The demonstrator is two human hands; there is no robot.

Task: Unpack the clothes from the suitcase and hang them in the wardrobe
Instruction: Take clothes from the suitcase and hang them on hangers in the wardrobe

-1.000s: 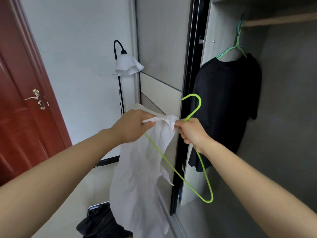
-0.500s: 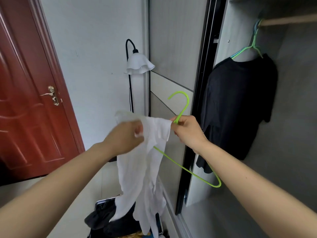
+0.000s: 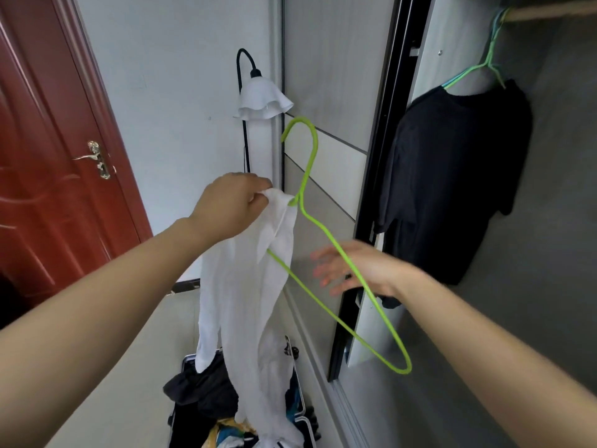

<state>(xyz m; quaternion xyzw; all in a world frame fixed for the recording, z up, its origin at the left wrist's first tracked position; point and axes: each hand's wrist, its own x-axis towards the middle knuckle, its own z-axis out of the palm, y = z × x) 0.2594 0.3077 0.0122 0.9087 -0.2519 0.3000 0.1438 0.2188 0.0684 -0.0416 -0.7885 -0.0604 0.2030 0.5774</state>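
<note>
My left hand (image 3: 231, 206) pinches the top of a white garment (image 3: 248, 286) that hangs down over the suitcase (image 3: 206, 402). A lime green hanger (image 3: 326, 234) is partly threaded into the garment, its hook pointing up. My right hand (image 3: 352, 270) is blurred, fingers spread, just behind the hanger's right arm, and holds nothing. The open suitcase on the floor holds dark and coloured clothes. In the wardrobe a black T-shirt (image 3: 452, 179) hangs on a green hanger (image 3: 484, 63) from the wooden rail (image 3: 549, 11).
A black sliding door frame (image 3: 371, 195) edges the wardrobe opening on the right. A floor lamp with a white shade (image 3: 261, 100) stands against the white wall. A red-brown door (image 3: 48, 156) with a metal handle fills the left side.
My right hand has let go of the hanger's neck and dropped lower, fingers spread. The left hand has moved right to the hanger's neck, still holding the white garment. The view has shifted left and down.
</note>
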